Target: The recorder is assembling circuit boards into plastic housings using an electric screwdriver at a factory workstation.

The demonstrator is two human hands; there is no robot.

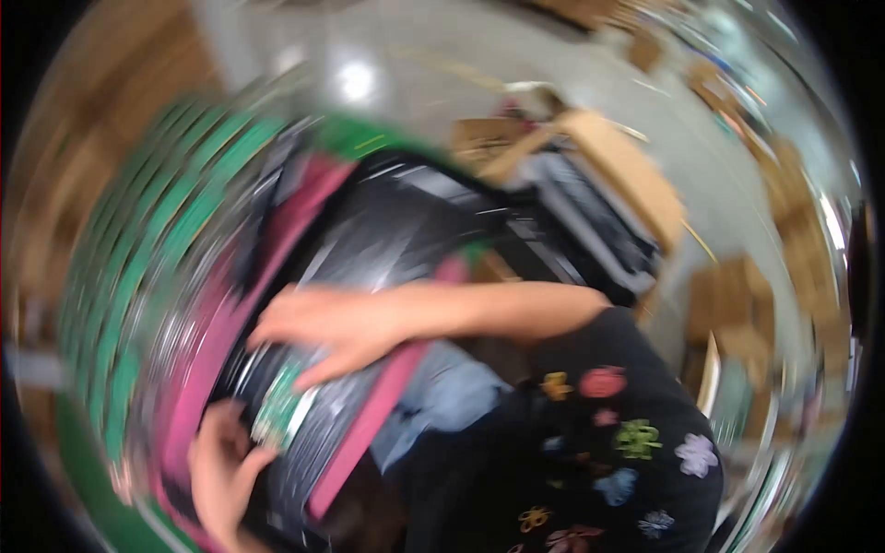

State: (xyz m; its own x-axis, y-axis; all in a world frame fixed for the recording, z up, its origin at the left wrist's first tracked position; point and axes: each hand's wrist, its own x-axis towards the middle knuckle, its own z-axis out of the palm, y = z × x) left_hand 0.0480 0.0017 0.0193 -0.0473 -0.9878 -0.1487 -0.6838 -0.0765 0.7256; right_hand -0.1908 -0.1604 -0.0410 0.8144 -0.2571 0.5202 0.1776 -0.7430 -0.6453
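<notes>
Motion blur softens the whole view. My right hand (336, 327) reaches across from the right, its fingers and thumb spread over a shiny dark plastic-wrapped package (336, 433). The thumb tip lies by a small green and white packet or label (281, 410) on that package. At the lower left, my left hand (224, 465) has thumb and fingers apart beside the same green and white piece; whether it touches it is unclear. The package lies in a black container with pink edges (369, 429). More shiny black wrapping (387, 230) fills its far part.
Green slatted stacks (166, 240) wrapped in clear film stand at the left. Beyond the container to the right is an open cardboard box (622, 170) with grey and black contents. Other cartons (733, 309) stand on the grey floor (433, 55) farther right.
</notes>
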